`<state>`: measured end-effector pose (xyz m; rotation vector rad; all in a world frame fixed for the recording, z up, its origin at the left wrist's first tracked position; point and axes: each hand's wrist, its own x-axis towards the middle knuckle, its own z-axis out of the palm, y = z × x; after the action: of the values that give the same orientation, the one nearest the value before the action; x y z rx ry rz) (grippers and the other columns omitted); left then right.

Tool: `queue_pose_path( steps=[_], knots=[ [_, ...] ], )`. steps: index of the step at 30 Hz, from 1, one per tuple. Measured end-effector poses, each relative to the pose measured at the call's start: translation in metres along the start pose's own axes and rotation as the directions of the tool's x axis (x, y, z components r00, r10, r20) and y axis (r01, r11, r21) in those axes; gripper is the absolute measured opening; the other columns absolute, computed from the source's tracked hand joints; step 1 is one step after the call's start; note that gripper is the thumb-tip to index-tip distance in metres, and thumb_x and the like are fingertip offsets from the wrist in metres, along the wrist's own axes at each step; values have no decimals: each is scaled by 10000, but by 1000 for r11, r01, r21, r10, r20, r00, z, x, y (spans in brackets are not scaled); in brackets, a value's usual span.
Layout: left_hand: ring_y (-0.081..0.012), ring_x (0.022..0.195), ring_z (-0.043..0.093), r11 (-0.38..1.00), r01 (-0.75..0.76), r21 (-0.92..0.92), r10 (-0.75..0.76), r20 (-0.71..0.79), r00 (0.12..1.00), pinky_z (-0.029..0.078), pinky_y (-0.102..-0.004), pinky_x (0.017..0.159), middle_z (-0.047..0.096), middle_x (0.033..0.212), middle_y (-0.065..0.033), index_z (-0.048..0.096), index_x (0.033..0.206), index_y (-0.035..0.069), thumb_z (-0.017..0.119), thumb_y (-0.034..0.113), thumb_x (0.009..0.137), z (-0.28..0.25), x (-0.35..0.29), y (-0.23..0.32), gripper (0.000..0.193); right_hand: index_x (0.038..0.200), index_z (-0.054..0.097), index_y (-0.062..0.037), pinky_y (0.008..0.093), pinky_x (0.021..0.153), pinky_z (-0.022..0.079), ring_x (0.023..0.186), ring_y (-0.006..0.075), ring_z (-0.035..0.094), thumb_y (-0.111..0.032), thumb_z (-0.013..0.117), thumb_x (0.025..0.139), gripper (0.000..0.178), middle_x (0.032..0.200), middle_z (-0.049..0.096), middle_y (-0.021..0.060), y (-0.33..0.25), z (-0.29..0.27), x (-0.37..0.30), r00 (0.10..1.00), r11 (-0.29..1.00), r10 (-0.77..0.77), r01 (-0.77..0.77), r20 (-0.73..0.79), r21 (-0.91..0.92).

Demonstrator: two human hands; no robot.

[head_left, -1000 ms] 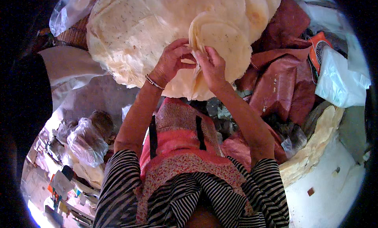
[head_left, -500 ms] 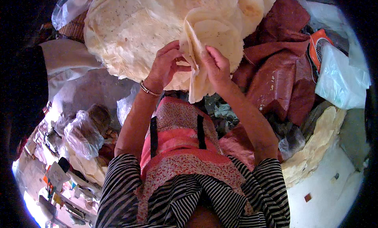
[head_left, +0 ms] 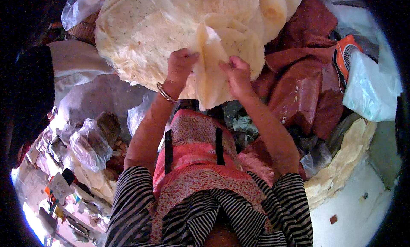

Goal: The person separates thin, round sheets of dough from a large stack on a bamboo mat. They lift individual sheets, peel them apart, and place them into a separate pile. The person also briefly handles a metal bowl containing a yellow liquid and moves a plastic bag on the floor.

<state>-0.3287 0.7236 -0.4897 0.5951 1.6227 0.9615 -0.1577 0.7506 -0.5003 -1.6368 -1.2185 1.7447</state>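
A thin, pale flatbread [head_left: 210, 78] is stretched between my two hands, its middle sagging in a fold toward me. My left hand [head_left: 180, 68] is closed in a pinch on its left edge, with a metal bracelet on that wrist. On the opposite edge my right hand [head_left: 237, 75] pinches with thumb and curled fingers. Below and beyond lies a broad pile of flatbreads [head_left: 145, 38], some flecked with dark bits. The exact fingertip contact is partly hidden.
Reddish-brown sheeting [head_left: 299, 82] spreads to the right of the pile. Past it are an orange fan [head_left: 349, 55] and a pale plastic bag [head_left: 370, 87]. More stacked flatbread [head_left: 341, 161] curves along the lower right. A clear plastic bag [head_left: 90, 144] sits at the left.
My hands have moved apart, and the flatbread between them has gone from a folded bunch to a more opened-out sheet. My left hand's fingers have closed up.
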Motion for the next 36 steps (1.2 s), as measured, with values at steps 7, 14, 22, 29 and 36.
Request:
queue_pose_path(
  steps=[7, 14, 22, 29, 36],
  knots=[
    [-117, 522, 520, 994, -36, -106, 29, -64, 998, 427, -272, 472, 556, 601, -10, 564, 627, 46, 603, 149, 691, -56, 36, -57, 127, 837, 576, -4, 252, 611, 426, 643, 131, 524, -111, 560, 729, 153, 742, 572, 40, -61, -112, -46, 959, 938, -268, 237, -95, -253],
    [-123, 514, 507, 972, 6, -235, -61, -226, 972, 424, -274, 458, 523, 585, -3, 541, 622, 41, 590, 123, 704, -86, 58, -88, 126, 848, 546, 1, 248, 650, 431, 720, 123, 531, -62, 553, 740, 126, 773, 559, 40, -123, -253, -87, 906, 977, -203, 210, -373, -22],
    [-133, 569, 528, 981, -153, -121, 137, -136, 981, 425, -258, 484, 557, 687, 9, 565, 720, 59, 589, 131, 724, -125, 60, -130, 76, 892, 524, -3, 231, 663, 429, 730, 100, 522, -49, 554, 745, 157, 798, 552, 28, -192, -206, -84, 887, 925, -376, 338, -268, -175],
    [-95, 699, 528, 964, -187, -189, 203, 74, 976, 476, -261, 616, 558, 782, 1, 565, 844, 44, 541, 91, 774, -102, 6, -60, 87, 1036, 509, -28, 238, 608, 436, 709, 93, 511, -7, 501, 729, 308, 808, 546, 24, -80, 10, -15, 768, 565, -620, 579, 161, -588],
    [-102, 745, 523, 832, 117, -542, 0, 211, 978, 458, -271, 657, 536, 791, 1, 535, 877, 28, 483, 154, 827, -85, -13, -21, 145, 893, 519, -2, 301, 554, 420, 614, 170, 517, 18, 474, 702, 197, 690, 526, 116, -13, 94, 7, 742, 632, -632, 660, 223, -407]
  ],
)
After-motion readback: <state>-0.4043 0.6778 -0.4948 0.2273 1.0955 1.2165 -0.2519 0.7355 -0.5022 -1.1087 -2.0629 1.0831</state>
